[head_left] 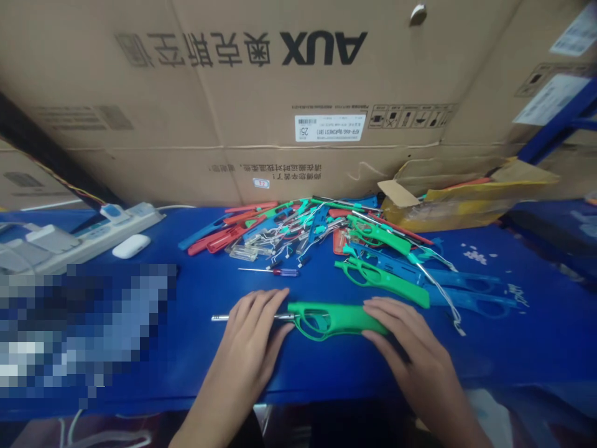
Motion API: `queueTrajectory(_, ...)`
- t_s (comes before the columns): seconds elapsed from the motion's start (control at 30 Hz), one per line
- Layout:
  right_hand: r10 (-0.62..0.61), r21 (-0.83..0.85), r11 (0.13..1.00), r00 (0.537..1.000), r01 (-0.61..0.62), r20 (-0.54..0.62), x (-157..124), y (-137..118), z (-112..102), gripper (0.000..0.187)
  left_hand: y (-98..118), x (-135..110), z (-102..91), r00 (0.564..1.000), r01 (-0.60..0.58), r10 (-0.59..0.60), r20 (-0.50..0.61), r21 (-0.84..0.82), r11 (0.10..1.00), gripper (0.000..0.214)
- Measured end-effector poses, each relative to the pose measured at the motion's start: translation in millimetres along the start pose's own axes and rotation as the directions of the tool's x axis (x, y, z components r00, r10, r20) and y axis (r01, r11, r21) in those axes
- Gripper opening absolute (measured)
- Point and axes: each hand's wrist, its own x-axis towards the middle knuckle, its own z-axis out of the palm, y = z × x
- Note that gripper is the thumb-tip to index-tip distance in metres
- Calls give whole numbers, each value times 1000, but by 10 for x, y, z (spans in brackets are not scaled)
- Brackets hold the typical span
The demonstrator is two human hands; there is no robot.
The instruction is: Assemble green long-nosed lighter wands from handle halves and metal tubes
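A green long-nozzle lighter [347, 318] lies level between my hands, its trigger loop toward the left and its metal tube sticking out past my fingers. My left hand [249, 333] is closed around the tube near the green body. With thumb and fingers, my right hand [415, 342] grips the rear end of the handle, hiding that end. Just beyond my hands is another green lighter casing [396, 285]. A small screwdriver [284, 272] with a purple handle lies beyond my left hand.
A pile of red, blue and green lighter casings, clear parts [247, 252] and wires spreads across the back. To its right stands an open carton [443, 205]. A power strip [93, 233] and a white earphone case [132, 246] are at left. A large cardboard sheet [261, 124] closes off the rear.
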Motion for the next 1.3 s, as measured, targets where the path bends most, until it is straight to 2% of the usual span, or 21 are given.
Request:
queueTrajectory(0.13,172,-12,985,978,-174,-119,8,36,7,21,-6,-10,10,997,76,-76,7,-55,996,54)
queueTrajectory(0.2,169,-54,983,976,-177,-137,26,56,36,22,-5,-2,12,995,98,-97,16,-74,992,53)
queueTrajectory(0.3,52,-152,986,995,-64,-83,124,67,101,24,0,14,7,993,112,-108,46,-105,988,50)
queueTrajectory(0.43,-116,-285,949,991,132,72,451,117,116,25,10,18,-23,989,133,-123,79,-136,982,47)
queueTrajectory(0.53,-179,-337,906,954,254,239,782,262,4,23,9,4,-42,988,140,-129,85,-153,978,48)
queueTrajectory(0.6,-214,-325,882,904,342,369,1005,409,-120,23,5,-3,-44,989,137,-126,76,-161,977,49)
queueTrajectory(0.67,-268,-283,867,864,409,427,1222,575,-259,27,2,-1,-40,990,140,-133,52,-173,975,46)
queueTrajectory(0.7,-284,-270,870,869,411,406,1328,659,-323,31,1,2,-38,989,149,-145,38,-182,972,44)
queueTrajectory(0.73,-283,-285,878,897,384,339,1429,740,-378,35,0,7,-36,987,162,-160,25,-194,967,41)
queueTrajectory(0.77,-251,-315,891,933,326,257,1523,818,-418,37,1,10,-35,984,174,-175,10,-208,963,38)
queueTrajectory(0.83,-176,-330,914,965,234,195,1671,953,-440,38,1,12,-35,978,192,-204,-30,-230,954,35)
queueTrajectory(0.93,-130,-287,937,963,198,238,1745,1093,-318,38,3,-7,-39,964,223,-249,-94,-228,948,33)
queueTrajectory(1.1,-181,-264,932,949,249,258,1606,1169,-34,37,17,-18,-72,944,258,-297,-142,-242,935,30)
queueTrajectory(1.2,-193,-240,939,955,247,226,1557,1150,-43,34,29,91,-139,963,195,-236,-133,-262,945,30)
queueTrajectory(1.3,-208,-187,955,968,232,138,1548,1059,-170,34,47,357,-242,980,134,-168,-110,-264,955,34)
